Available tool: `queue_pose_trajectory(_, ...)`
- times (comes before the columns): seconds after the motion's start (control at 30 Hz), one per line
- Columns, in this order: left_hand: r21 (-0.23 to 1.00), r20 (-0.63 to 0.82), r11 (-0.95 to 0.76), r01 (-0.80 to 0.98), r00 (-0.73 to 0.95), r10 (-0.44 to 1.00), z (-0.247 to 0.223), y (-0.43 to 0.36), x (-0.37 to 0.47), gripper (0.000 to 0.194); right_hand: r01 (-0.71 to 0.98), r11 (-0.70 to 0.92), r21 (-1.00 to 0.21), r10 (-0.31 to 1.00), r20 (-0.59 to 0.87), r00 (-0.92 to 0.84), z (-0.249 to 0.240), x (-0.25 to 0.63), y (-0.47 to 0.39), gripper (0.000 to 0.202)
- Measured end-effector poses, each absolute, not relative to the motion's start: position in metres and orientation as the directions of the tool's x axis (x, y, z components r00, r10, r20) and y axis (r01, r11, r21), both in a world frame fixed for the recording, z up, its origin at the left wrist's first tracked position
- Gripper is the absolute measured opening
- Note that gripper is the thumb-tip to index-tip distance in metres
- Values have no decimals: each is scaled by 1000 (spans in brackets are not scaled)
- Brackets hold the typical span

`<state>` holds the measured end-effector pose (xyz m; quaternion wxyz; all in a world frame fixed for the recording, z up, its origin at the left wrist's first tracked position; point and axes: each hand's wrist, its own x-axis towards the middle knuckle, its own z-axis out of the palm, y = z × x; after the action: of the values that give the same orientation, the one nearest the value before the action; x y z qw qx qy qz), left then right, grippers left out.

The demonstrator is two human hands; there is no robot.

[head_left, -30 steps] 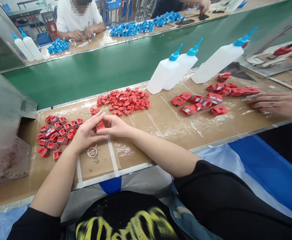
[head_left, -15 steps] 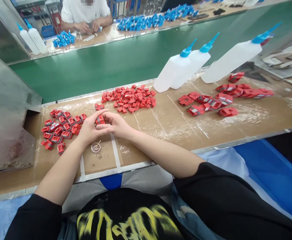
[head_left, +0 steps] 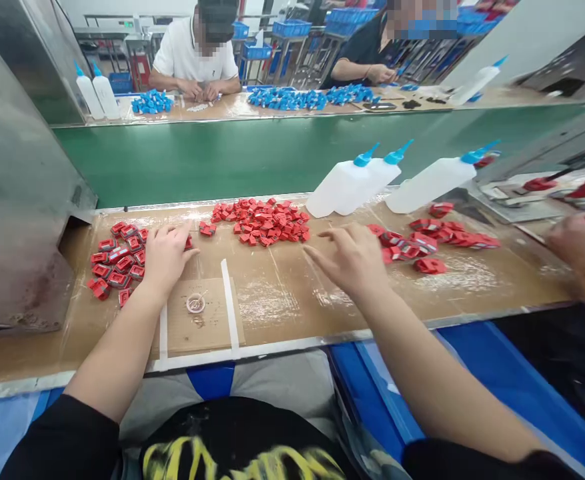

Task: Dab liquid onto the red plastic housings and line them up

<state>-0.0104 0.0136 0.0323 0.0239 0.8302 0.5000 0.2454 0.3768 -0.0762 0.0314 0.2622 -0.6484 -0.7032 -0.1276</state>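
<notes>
Fingers on the left hand [head_left: 166, 255] look closed round a red part [head_left: 189, 243], mostly hidden, just beyond the small round dish [head_left: 189, 308] and slightly left of it. Right hand [head_left: 349, 257] is loose and spread, nothing in it, well to the dish's right. Loads more red bits about: a cluster [head_left: 122, 263] left of the dish, a big heap [head_left: 267, 223] beyond it and rightward, plus white bottles [head_left: 339, 190] past that, and a co-worker's hand [head_left: 575, 245] way off right.
</notes>
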Motion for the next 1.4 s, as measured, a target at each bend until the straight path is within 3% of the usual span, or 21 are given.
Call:
queue_pose_trajectory(0.1, 640, 360, -499, 584, 347, 866, 34, 8, -2, 59, 772, 463, -436, 865, 412, -286, 55, 301, -53, 43)
queue_pose_trajectory(0.2, 870, 231, -360, 337, 367, 901, 22, 7, 4, 60, 619, 633, -464, 767, 265, -585, 62, 236, -35, 54)
queue_pose_trajectory(0.37, 920, 67, -210, 330, 396, 916, 9, 8, 12, 64, 476, 702, -530, 615, 114, -780, 36, 203, -35, 54)
queue_pose_trajectory(0.5, 919, 54, -198, 342, 386, 921, 6, 11, 16, 61, 403, 738, -542, 553, 142, -821, 19, 197, -39, 44)
queue_pose_trajectory(0.6, 939, 45, -178, 295, 407, 912, 2, 13, 17, 63, 319, 713, -624, 523, 170, -835, 16, 193, -39, 42)
queue_pose_trajectory(0.7, 950, 31, -162, 268, 433, 901, -1, 14, 16, 64, 220, 632, -743, 524, 200, -828, 15, 198, -37, 43)
queue_pose_trajectory(0.8, 962, -3, -119, 246, 445, 896, -2, 15, 16, 60, 146, 551, -822, 637, 301, -710, 11, 212, -30, 46)
queue_pose_trajectory(0.9, 964, -48, -75, 255, 445, 894, 0, 16, 16, 58, 126, 464, -877, 851, 401, -339, 4, 225, -19, 49)
queue_pose_trajectory(1.0, 956, -68, -68, 286, 439, 896, 1, 16, 15, 61, 198, 380, -904, 925, 377, -56, -1, 230, -8, 48)
queue_pose_trajectory(1.4, 956, -71, -63, 286, 437, 897, 1, 17, 15, 64, 370, 389, -844, 921, 353, -162, -3, 222, 0, 45)
